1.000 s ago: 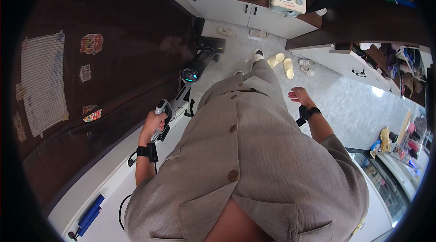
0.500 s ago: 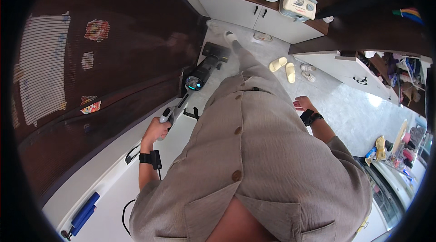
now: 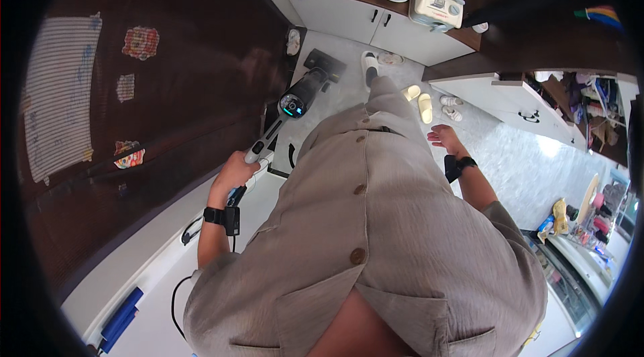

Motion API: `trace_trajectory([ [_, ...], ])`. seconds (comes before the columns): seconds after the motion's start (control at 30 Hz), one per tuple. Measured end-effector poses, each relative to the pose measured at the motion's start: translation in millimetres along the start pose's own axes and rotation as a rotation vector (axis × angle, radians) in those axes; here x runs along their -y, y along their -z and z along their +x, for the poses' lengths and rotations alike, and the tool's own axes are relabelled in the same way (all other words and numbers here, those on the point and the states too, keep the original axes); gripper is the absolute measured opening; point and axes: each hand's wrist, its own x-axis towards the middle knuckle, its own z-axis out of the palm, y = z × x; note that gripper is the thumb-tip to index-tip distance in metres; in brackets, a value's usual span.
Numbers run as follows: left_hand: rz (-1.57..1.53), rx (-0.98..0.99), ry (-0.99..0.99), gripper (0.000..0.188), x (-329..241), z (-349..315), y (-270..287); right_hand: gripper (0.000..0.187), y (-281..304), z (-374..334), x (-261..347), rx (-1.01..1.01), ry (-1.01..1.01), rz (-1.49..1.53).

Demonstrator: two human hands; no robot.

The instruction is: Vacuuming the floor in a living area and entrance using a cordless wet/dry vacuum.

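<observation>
My left hand (image 3: 238, 169) is wrapped round the grey handle of a stick vacuum cleaner (image 3: 310, 93). The cleaner slants away from me, a lit round display on its dark body and its wide floor head (image 3: 326, 63) resting on the grey floor. At my right side, my right hand (image 3: 443, 138) hangs with its fingers apart and nothing in it. Black straps with small dark boxes sit on both wrists. One foot in a white and dark shoe (image 3: 369, 65) stands to the right of the floor head.
Yellow slippers (image 3: 425, 108) and white shoes (image 3: 451, 107) lie on the floor ahead. White cabinets (image 3: 335, 14) line the far side; a cream box-shaped appliance (image 3: 437, 5) stands on their brown top. A dark brown panel (image 3: 188, 75) rises at left. Clutter fills an open cabinet (image 3: 600, 112) at right.
My left hand has pushed the vacuum cleaner forward, and its floor head has slid slightly right and farther away. My foot has shifted right; my right hand has risen a little.
</observation>
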Motion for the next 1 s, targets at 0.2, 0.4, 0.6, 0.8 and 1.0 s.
trace_trajectory([
  [0.2,0.117,0.051,-0.24,0.022,-30,31,5,0.036,3,-10,-64,-0.047,-0.085,0.098],
  [0.4,0.146,0.143,-0.214,0.024,-56,57,5,0.035,18,-28,-124,-0.124,-0.272,0.21],
  [0.6,-0.057,0.254,-0.135,0.022,-81,57,-21,0.037,11,-53,-143,-0.145,-0.252,0.314],
  [0.8,0.05,0.339,-0.149,0.022,-101,53,-22,0.039,-6,-82,-119,-0.17,-0.19,0.237],
  [1.0,0.219,0.395,-0.332,0.023,-128,54,-7,0.039,0,-105,-104,-0.239,-0.133,0.212],
])
